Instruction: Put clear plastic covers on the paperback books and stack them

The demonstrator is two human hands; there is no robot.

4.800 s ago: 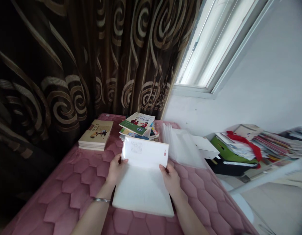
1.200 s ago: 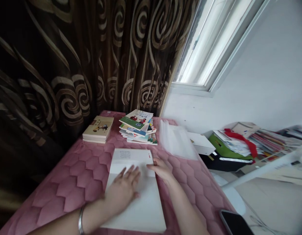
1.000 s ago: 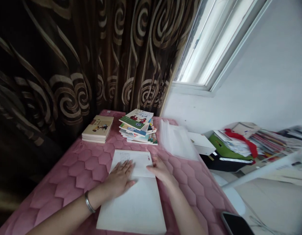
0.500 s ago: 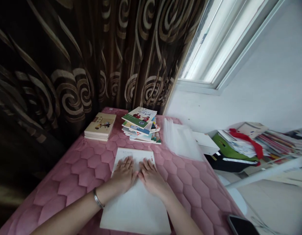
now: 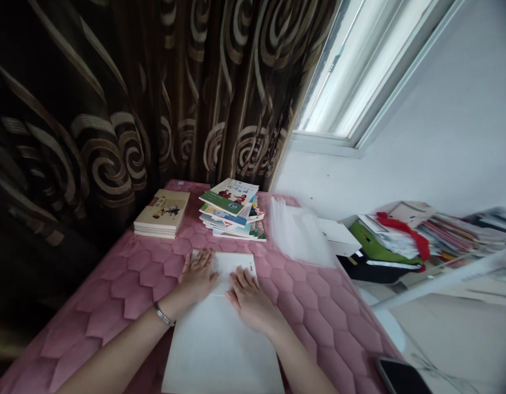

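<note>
A long white paper piece [image 5: 224, 345], perhaps an open book or sheet, lies flat on the pink quilted cover. Small print shows near its far end, and a line like a crease or edge crosses it between the hands. My left hand [image 5: 199, 278] rests palm down on its far left part, fingers stretched toward the left corner. On the right side my right hand [image 5: 251, 302] lies flat, fingers pointing away from me. Both hands are open and press on the paper without gripping it. A metal bracelet [image 5: 164, 316] circles my left wrist.
Beyond the paper stand a stack of tan books [image 5: 162, 214] and a messier pile of colourful books [image 5: 232, 208]. Translucent plastic sheets [image 5: 300, 232] lie to their right. A phone [image 5: 403, 376] is at the near right edge. A cluttered shelf [image 5: 433, 290] stands beyond that edge.
My hands have moved apart: the left slid outward and away toward the far left corner, the right stays on the right side. More of the paper's middle shows. The view shifted slightly.
</note>
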